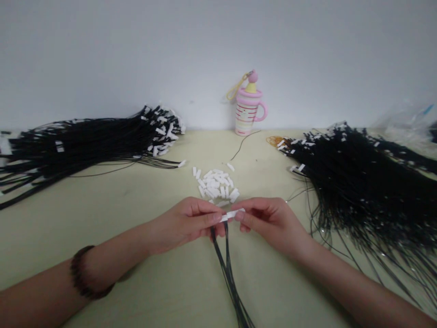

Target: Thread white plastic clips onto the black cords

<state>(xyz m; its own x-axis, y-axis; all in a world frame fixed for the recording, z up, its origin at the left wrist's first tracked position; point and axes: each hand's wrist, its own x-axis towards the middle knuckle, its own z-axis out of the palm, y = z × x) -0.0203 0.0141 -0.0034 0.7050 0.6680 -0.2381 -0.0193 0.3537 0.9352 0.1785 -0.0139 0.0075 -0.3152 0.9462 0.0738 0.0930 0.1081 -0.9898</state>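
Hands (186,224) pinching white pieces (235,213) atop black wires (235,295), cable bundles (102,139) flanking well apart, tabletop (157,282) edge at wall (136,54)

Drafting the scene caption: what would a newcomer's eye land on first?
Probably the pink-topped cup, standing by the wall at the back of the table. Next, black wires bulked up on both sides: a left heap and a right heap, dotted white. Front centre, the left hand and right hand pinch white bits at the ends of dark strands.
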